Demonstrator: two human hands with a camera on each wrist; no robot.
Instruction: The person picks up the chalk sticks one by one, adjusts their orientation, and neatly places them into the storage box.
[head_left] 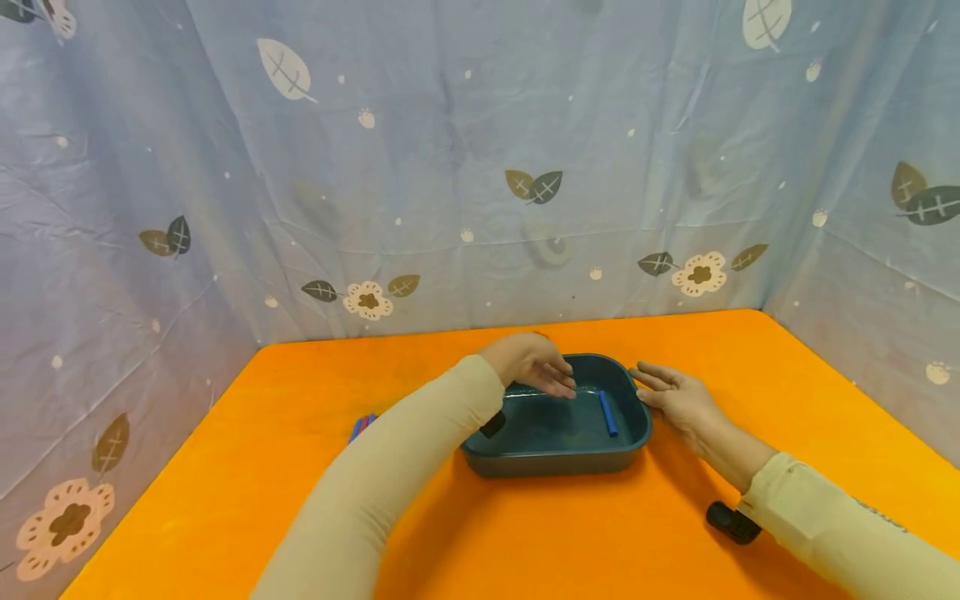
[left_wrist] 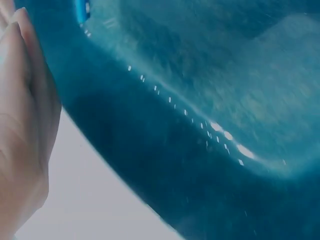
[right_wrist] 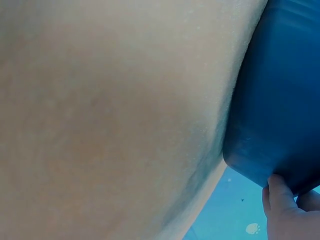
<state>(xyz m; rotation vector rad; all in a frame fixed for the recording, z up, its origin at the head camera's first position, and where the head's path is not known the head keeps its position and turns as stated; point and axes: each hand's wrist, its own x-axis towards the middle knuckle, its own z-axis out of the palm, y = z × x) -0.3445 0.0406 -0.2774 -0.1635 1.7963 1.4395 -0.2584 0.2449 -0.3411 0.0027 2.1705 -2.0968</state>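
Note:
A dark teal rectangular basin (head_left: 555,463) stands on the orange table, with a short blue stick (head_left: 608,414) lying inside near its right end. Over the basin's back left part hangs my left hand (head_left: 538,367), fingers loosely extended and holding nothing. In the left wrist view, that hand (left_wrist: 25,115) appears at the left edge beside the basin's rim. My right hand (head_left: 678,404) is at the basin's right side, its fairly straight fingers touching the outside near the rim. The right wrist view shows fingertips (right_wrist: 280,192) against the basin's outer wall (right_wrist: 280,110).
Several blue and red sticks (head_left: 362,427) lie left of the basin, partly hidden by my left sleeve (head_left: 397,467). A black wrist device (head_left: 733,522) shows under the right forearm. Patterned curtains (head_left: 465,167) enclose the table (head_left: 570,542) at the back and sides.

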